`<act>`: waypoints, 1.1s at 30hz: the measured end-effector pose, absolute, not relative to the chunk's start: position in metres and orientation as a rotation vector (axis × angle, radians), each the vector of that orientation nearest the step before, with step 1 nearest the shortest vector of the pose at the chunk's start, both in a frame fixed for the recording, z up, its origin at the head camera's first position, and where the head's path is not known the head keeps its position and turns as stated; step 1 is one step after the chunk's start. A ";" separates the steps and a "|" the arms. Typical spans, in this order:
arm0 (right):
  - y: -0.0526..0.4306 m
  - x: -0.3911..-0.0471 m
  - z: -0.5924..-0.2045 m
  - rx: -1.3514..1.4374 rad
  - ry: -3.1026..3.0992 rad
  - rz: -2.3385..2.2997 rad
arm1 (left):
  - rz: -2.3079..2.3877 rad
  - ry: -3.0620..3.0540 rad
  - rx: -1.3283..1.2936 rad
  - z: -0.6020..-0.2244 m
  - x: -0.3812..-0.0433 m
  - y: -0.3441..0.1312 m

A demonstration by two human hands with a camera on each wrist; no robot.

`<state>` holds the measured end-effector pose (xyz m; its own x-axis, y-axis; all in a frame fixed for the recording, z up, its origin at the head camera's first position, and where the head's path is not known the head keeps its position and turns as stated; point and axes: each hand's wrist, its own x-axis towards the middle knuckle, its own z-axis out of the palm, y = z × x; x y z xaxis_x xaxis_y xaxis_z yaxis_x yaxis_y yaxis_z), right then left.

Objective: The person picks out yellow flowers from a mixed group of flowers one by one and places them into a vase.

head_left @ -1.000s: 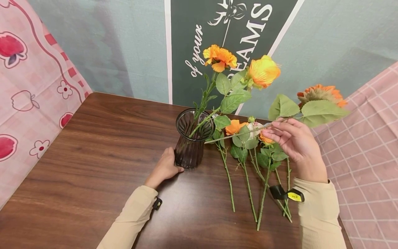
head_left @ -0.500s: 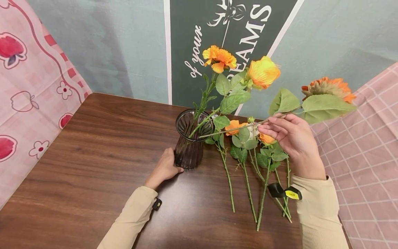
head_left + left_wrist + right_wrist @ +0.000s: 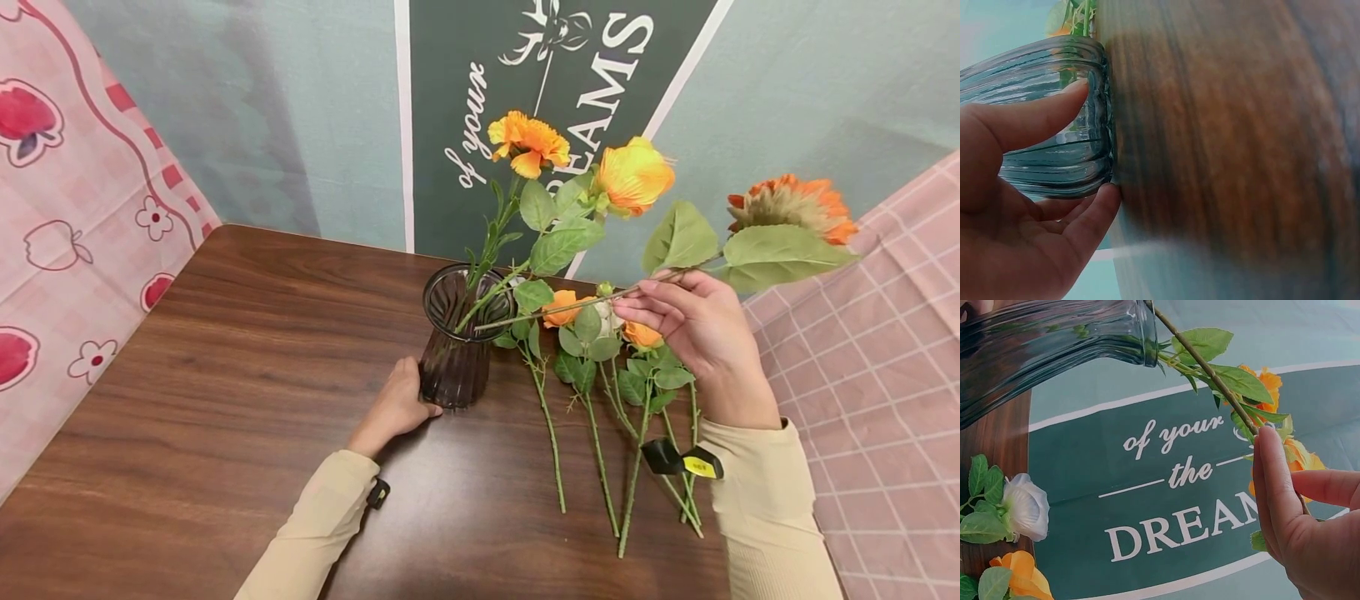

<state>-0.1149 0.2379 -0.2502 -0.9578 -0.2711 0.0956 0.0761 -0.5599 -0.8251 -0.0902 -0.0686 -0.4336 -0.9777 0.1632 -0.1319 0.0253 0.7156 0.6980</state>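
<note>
Desk (image 3: 187, 375): bears the upright vase (image 3: 457, 375) | vase: your left grip (image 3: 397, 400) clamps it near the base; brace it there | orange flower (image 3: 681, 237): slants at right, your right grip (image 3: 705, 333) pinching its stem (image 3: 543, 312) | stem tip (image 3: 481, 327): at the vase's rim (image 3: 463, 337); best lift the bloom (image 3: 802, 208), steepening the stem, so the tip slides down inside.
</note>
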 end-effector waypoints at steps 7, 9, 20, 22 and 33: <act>0.233 -0.116 -0.247 -0.355 1.403 -2.563 | 1.104 2.743 0.153 -0.434 -0.090 -0.069; 0.232 -0.116 -0.247 -0.361 1.415 -2.551 | 1.103 2.744 0.153 -0.434 -0.090 -0.069; 0.223 -0.118 -0.242 -0.387 1.513 -2.504 | 1.106 2.740 0.149 -0.435 -0.089 -0.069; 0.222 -0.118 -0.241 -0.399 1.535 -2.489 | 1.104 2.741 0.150 -0.435 -0.089 -0.069; 0.214 -0.122 -0.235 -0.441 1.661 -2.417 | 1.094 2.736 0.147 -0.433 -0.089 -0.069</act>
